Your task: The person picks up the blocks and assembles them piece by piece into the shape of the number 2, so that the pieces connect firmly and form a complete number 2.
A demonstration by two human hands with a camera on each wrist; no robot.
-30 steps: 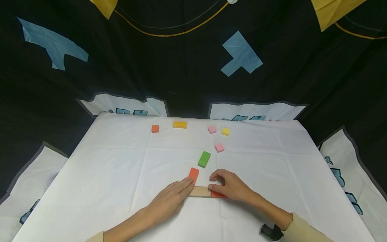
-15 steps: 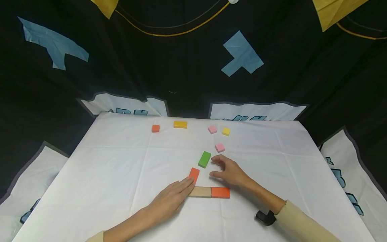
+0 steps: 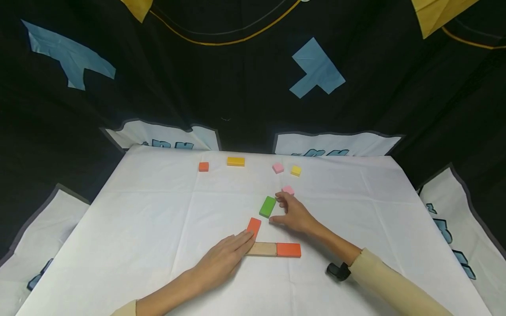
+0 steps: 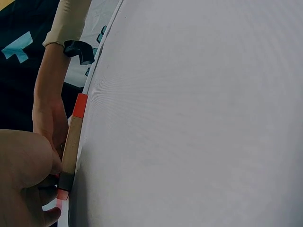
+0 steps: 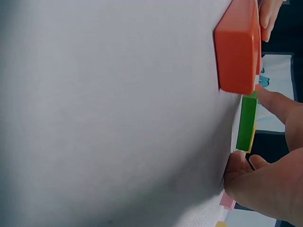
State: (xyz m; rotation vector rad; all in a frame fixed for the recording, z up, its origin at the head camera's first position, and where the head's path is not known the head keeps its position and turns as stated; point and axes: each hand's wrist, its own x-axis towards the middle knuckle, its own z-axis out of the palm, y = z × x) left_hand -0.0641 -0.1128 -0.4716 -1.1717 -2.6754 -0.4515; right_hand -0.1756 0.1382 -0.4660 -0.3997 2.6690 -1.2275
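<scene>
At two o'clock from my flat left hand (image 3: pixel 227 254), my right hand (image 3: pixel 295 216), grip parted, could skew the smooth green rectangular block (image 3: pixel 267 206) by pinching it unevenly.

Green block (image 3: pixel 267 207) is noted just beside the right hand (image 3: pixel 295 214); slanted orange block (image 3: pixel 254 225) is partly covered by the left hand (image 3: pixel 224 256).

Toward the far edge of the white-covered table (image 3: pixel 130 232) lay an orange cube (image 3: pixel 203 166), yellow bar (image 3: pixel 236 162), yellow cube (image 3: pixel 295 170) and two pink blocks (image 3: pixel 278 168); farther from it, a green block (image 3: pixel 267 206), wooden bar (image 3: pixel 264 249) and two red bars (image 3: pixel 288 249).
</scene>
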